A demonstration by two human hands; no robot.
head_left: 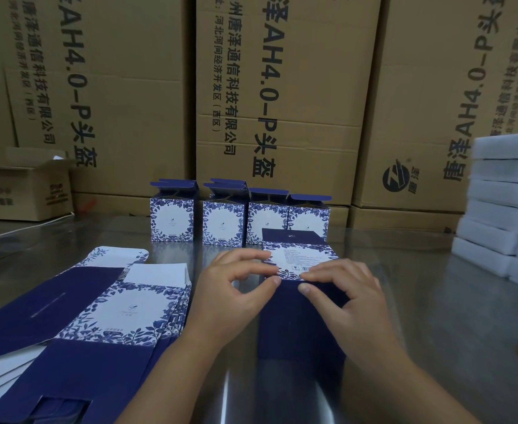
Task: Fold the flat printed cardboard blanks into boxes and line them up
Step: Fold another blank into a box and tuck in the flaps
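Box (300,328) between left hand (227,290) and right hand (354,293); fingers (306,288) seemingly pinch its fold.

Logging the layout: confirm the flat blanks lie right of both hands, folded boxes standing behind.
Wrong side: the head view shows the flat blanks left of the left hand and right hand; folded boxes do stand behind.

Navy-and-white boxes (172,220) with blue leaf borders, matching flat blanks (129,307), brown cartons (282,87), white slabs (502,171)

Both pinch (fingers curled): left hand (233,284), right hand (351,290).
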